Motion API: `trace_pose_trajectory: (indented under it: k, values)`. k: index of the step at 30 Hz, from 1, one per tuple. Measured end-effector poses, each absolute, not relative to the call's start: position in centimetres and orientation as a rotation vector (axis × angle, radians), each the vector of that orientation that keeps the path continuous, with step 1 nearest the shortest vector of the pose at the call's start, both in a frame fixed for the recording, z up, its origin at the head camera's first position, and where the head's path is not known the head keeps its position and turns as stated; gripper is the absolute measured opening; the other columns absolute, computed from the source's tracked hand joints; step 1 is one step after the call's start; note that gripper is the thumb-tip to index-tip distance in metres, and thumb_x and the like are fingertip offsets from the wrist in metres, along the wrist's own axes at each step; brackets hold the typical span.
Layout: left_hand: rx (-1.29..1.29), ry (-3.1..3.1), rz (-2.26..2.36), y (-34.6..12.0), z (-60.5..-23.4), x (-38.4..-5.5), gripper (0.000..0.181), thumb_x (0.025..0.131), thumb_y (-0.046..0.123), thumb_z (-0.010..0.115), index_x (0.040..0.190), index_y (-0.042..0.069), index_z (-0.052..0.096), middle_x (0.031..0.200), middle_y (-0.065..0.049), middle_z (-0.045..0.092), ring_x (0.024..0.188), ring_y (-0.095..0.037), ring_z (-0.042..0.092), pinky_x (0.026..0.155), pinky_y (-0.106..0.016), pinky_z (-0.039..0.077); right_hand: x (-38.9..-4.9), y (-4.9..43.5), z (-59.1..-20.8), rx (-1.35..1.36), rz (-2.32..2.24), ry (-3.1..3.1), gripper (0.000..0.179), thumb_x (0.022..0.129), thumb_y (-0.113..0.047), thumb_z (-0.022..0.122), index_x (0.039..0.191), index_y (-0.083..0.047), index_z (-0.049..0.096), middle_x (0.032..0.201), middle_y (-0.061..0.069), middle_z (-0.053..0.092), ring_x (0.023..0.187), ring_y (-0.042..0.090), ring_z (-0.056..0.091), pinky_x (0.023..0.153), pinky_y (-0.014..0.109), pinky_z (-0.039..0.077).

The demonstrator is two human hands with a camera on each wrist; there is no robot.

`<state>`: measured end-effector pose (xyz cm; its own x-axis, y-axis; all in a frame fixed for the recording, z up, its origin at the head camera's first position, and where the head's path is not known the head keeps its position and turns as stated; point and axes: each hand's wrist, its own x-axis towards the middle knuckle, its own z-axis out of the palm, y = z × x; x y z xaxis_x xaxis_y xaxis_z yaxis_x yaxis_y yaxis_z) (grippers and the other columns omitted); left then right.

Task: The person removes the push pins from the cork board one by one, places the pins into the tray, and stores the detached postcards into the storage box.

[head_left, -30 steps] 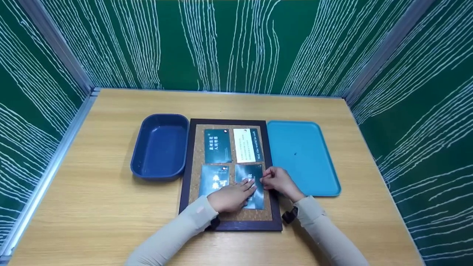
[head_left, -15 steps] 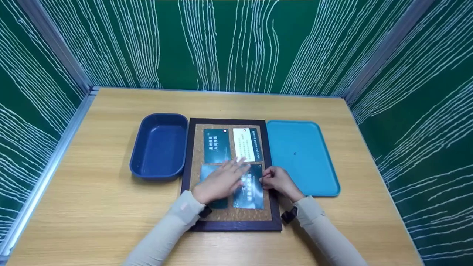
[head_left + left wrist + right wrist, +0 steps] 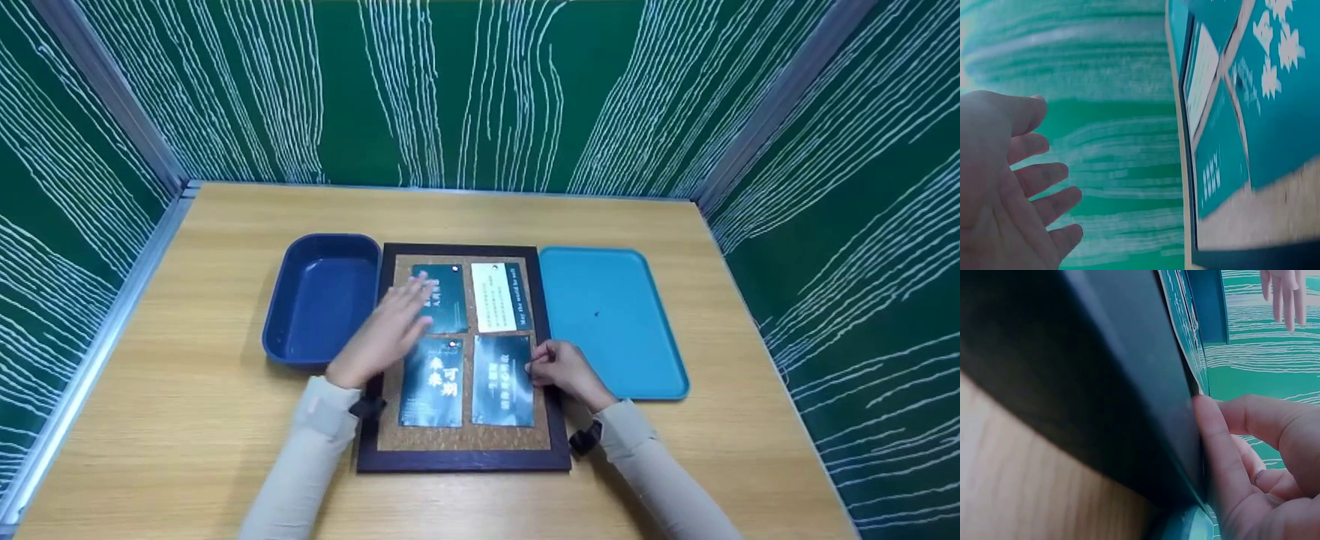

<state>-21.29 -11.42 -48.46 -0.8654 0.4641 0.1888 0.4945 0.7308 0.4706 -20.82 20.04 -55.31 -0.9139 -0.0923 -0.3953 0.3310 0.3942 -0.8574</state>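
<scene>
Down on the corkboard (image 3: 465, 439), the lower-right card (image 3: 501, 401) is pinched at its right edge by the right hand (image 3: 562, 371), with the left hand (image 3: 381, 330) held straight-fingered over the upper-left card (image 3: 452, 309). Placement's probably being sorted (no pin spotted there), so that edge should be held steady.

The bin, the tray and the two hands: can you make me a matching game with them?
Things:
1. bin
2. left hand
3. tray
4. right hand

Clues:
A. light blue
B. at the edge of a card
C. dark blue
D. in the air, fingers spread

Pairs: 1-C, 2-D, 3-A, 4-B
</scene>
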Motion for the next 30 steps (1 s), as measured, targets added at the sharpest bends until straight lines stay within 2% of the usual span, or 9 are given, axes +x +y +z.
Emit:
trace_pose_trajectory:
  k: [3, 10, 14, 22, 26, 30]
  values:
    - [-0.712, -2.846, -0.932, -13.5, -48.5, -21.7, 0.057, 0.102, 0.027, 0.044, 0.153, 0.011, 0.022, 0.160, -0.006, 0.014, 0.149, -0.024, 0.015, 0.122, -0.045, 0.009, -20.8, 20.0, -55.4, 0.205, -1.533, 2.277, 0.014, 0.083, 0.000, 0.068, 0.094, 0.001, 0.059, 0.080, 0.005, 0.059, 0.068, 0.015, 0.064, 0.067, 0.031, 0.060]
    - [-0.552, -2.672, -1.226, -18.2, -48.6, -22.2, 0.053, 0.100, 0.017, 0.049, 0.149, 0.006, 0.032, 0.157, -0.013, 0.026, 0.145, -0.032, 0.025, 0.120, -0.049, 0.019, -20.8, 20.0, -55.5, 0.162, -1.564, 2.265, 0.013, 0.083, 0.002, 0.067, 0.092, 0.002, 0.058, 0.077, 0.004, 0.059, 0.065, 0.012, 0.062, 0.065, 0.029, 0.060]
    - [-0.423, -2.610, -1.365, -20.6, -48.6, -22.2, 0.052, 0.101, 0.017, 0.048, 0.150, 0.007, 0.031, 0.157, -0.010, 0.027, 0.146, -0.031, 0.025, 0.120, -0.045, 0.018, -20.7, 20.1, -55.6, 0.149, -1.570, 2.267, 0.011, 0.083, 0.002, 0.067, 0.090, 0.002, 0.058, 0.075, 0.003, 0.058, 0.064, 0.011, 0.062, 0.064, 0.029, 0.060]
    - [-0.105, -2.519, -1.572, -24.8, -47.4, -21.5, 0.050, 0.102, 0.016, 0.044, 0.150, 0.006, 0.031, 0.156, -0.013, 0.029, 0.146, -0.031, 0.023, 0.120, -0.045, 0.019, -20.7, 20.2, -55.7, 0.151, -1.583, 2.264, 0.013, 0.083, 0.002, 0.067, 0.092, 0.002, 0.058, 0.076, 0.003, 0.059, 0.065, 0.012, 0.062, 0.065, 0.030, 0.060]
    - [0.071, -2.436, -1.709, -26.5, -48.0, -21.4, 0.050, 0.103, 0.016, 0.042, 0.150, 0.007, 0.030, 0.157, -0.009, 0.029, 0.146, -0.025, 0.025, 0.119, -0.034, 0.024, -20.5, 20.0, -55.1, 0.156, -1.594, 2.244, 0.014, 0.083, 0.004, 0.066, 0.094, 0.006, 0.058, 0.077, 0.004, 0.060, 0.065, 0.013, 0.062, 0.065, 0.031, 0.060]
    - [0.222, -2.322, -1.871, -27.9, -49.9, -22.0, 0.051, 0.104, 0.022, 0.041, 0.152, 0.015, 0.027, 0.158, -0.001, 0.028, 0.146, -0.017, 0.026, 0.119, -0.029, 0.024, -20.5, 20.1, -55.1, 0.161, -1.583, 2.250, 0.014, 0.084, 0.002, 0.066, 0.094, 0.005, 0.058, 0.077, 0.004, 0.060, 0.065, 0.013, 0.062, 0.065, 0.030, 0.060]
